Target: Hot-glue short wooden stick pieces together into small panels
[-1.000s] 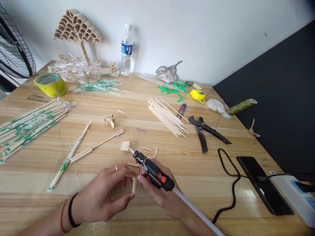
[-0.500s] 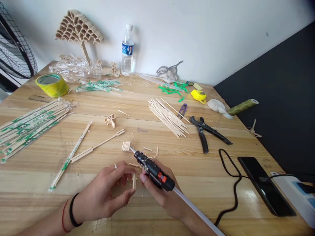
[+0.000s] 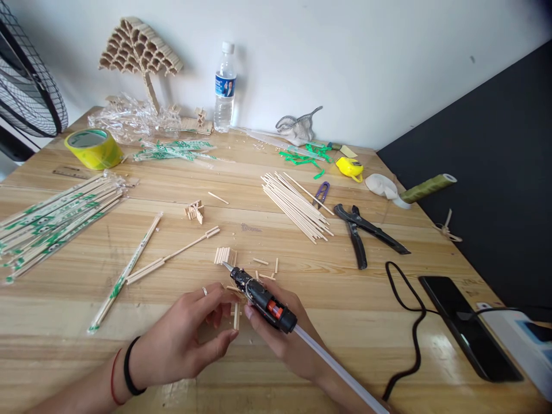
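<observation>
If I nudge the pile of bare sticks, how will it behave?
The pile of bare sticks would probably fan out, since no band shows around it. Each looks fairly stiff, lying straight, but its thinness suggests it could snap if bent.

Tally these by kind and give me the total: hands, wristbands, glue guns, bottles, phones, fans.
Hands: 2 (left hand, right hand)
Wristbands: 2 (black band, red band)
Glue gun: 1
Bottle: 1
Phone: 1
Fan: 1
Total: 8
</observation>
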Tool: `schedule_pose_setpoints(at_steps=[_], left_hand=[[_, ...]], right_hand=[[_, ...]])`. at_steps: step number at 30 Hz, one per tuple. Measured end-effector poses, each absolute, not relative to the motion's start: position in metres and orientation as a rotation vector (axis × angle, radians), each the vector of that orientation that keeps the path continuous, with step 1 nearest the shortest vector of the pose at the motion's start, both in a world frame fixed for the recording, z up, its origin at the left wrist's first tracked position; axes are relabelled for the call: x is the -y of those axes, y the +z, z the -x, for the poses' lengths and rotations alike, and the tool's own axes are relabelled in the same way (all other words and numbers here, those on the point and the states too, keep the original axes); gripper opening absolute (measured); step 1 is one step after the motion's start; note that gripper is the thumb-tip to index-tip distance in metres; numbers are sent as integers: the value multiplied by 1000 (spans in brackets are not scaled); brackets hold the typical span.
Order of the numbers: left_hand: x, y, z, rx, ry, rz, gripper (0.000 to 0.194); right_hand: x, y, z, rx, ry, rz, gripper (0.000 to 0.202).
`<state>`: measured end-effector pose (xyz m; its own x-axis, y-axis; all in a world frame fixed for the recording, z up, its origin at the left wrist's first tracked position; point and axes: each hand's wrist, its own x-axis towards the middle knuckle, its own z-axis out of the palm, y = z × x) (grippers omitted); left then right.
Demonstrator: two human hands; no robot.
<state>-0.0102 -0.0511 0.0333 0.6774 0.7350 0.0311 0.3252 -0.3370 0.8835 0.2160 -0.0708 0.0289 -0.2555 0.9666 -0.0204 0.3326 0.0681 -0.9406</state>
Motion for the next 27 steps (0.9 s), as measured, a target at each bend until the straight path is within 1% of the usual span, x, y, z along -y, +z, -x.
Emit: schedule_pose_setpoints(at_steps=[4, 9, 22, 27], left_hand=[[50, 34, 9, -848, 507, -1917, 23], [50, 35, 9, -855, 497, -1912, 23], [49, 35, 8, -855, 486, -1894, 17], [49, 36, 8, -858, 485, -1908, 18]], right_hand=[[69, 33, -215, 1683, 1195, 1284, 13], [68, 33, -214, 1691, 1185, 1255, 11], [68, 30, -215, 1725, 1144, 1288, 13], [68, 30, -215, 1725, 1160, 1301, 14]])
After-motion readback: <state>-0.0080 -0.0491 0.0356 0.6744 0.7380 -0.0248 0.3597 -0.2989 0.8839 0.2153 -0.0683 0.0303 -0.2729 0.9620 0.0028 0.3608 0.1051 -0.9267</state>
